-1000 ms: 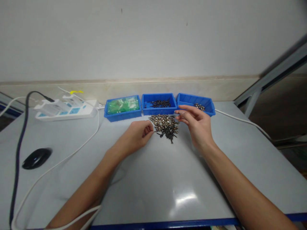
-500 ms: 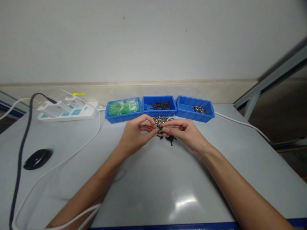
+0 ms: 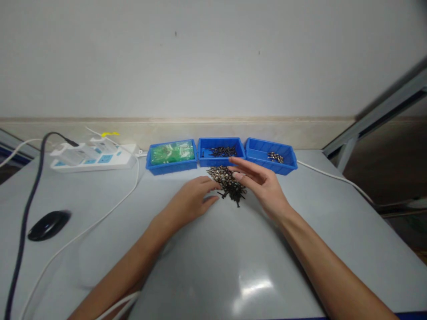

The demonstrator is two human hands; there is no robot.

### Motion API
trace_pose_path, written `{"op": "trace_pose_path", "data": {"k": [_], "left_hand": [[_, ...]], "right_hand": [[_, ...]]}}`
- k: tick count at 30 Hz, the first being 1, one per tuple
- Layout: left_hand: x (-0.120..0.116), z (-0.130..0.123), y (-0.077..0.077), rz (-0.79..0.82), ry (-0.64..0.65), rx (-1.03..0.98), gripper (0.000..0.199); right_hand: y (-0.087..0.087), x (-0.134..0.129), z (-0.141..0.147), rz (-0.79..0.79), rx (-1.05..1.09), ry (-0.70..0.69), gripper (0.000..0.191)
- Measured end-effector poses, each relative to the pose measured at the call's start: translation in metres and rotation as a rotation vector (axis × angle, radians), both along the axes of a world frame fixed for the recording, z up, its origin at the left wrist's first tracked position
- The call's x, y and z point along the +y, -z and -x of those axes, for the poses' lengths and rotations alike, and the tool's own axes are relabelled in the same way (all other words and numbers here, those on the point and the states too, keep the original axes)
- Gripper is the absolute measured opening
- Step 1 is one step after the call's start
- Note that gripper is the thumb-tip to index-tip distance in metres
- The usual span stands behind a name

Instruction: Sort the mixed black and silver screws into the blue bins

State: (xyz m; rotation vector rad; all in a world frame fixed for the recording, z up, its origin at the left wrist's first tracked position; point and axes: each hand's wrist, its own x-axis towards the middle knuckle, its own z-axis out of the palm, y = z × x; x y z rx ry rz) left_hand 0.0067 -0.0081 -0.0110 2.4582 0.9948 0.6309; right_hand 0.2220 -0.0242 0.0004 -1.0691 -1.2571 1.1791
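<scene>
A mixed pile of screws [image 3: 227, 180] was seen at the centre of the frame, silver ones above, dark ones below. At its left edge, the left hand [image 3: 190, 195] was held loosely, thumb and fingers parted, with no screw visibly gripped. Over its right side the right hand [image 3: 268, 186] was poised, forefinger raised; whether a screw was pinched could not be told. Screws were judged best picked singly with the fingertips, from the looser lower edge, so that the tangle was not dragged across the table [image 3: 200, 262].
</scene>
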Motion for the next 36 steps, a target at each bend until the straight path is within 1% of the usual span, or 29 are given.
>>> {"op": "trace_pose_path", "data": {"k": [1,3,7,10,13,15,17,19,21,24,26,28,31,33,34,36], "left_hand": [[0.0,-0.001,0.003,-0.011,0.011,0.023,0.018],[0.0,-0.003,0.006,-0.024,0.011,0.06,0.014],[-0.001,-0.007,0.005,-0.023,-0.007,0.12,0.01],[-0.001,-0.008,0.002,-0.007,-0.002,0.132,0.01],[0.0,-0.007,0.0,0.001,-0.009,0.108,0.011],[0.003,-0.004,-0.001,-0.009,-0.025,0.068,0.01],[0.006,-0.001,-0.002,-0.039,-0.045,0.012,0.01],[0.008,0.001,-0.004,-0.079,-0.064,-0.042,0.009],[0.007,0.002,-0.006,-0.11,-0.072,-0.085,0.007],[0.004,-0.001,-0.008,-0.136,-0.068,-0.131,0.007],[0.002,-0.003,-0.009,-0.144,-0.056,-0.153,0.007],[0.0,-0.004,-0.009,-0.142,-0.044,-0.156,0.008],[-0.003,-0.007,-0.006,-0.11,-0.038,-0.087,0.007],[-0.005,-0.009,-0.002,-0.089,-0.036,-0.018,0.006],[-0.007,-0.011,0.0,-0.086,-0.038,0.013,0.005],[-0.01,-0.015,0.004,-0.094,-0.055,0.067,0.006]], "right_hand": [[0.0,0.001,0.0,-0.024,0.013,0.001,0.045],[0.002,0.003,-0.003,-0.042,0.027,0.035,0.049],[0.008,0.008,-0.009,-0.024,0.034,0.184,0.037],[0.008,0.01,-0.013,0.0,0.03,0.229,0.027],[0.007,0.01,-0.014,-0.001,0.014,0.251,0.021],[0.006,0.01,-0.013,-0.006,-0.015,0.23,0.02],[0.006,0.009,-0.012,-0.006,-0.076,0.176,0.019],[0.006,0.007,-0.01,-0.005,-0.157,0.096,0.02],[0.006,0.003,-0.006,0.008,-0.213,-0.007,0.026],[0.004,-0.002,-0.001,0.083,-0.173,-0.183,0.033],[0.003,-0.003,0.0,0.142,-0.119,-0.241,0.031],[0.003,-0.003,-0.002,0.172,-0.118,-0.23,0.026],[0.003,0.0,-0.007,0.162,-0.192,-0.154,0.018],[0.002,0.001,-0.009,0.131,-0.18,-0.089,0.017],[0.001,0.002,-0.009,0.101,-0.14,-0.058,0.02],[0.0,0.002,-0.009,0.016,-0.043,-0.022,0.037]]}}
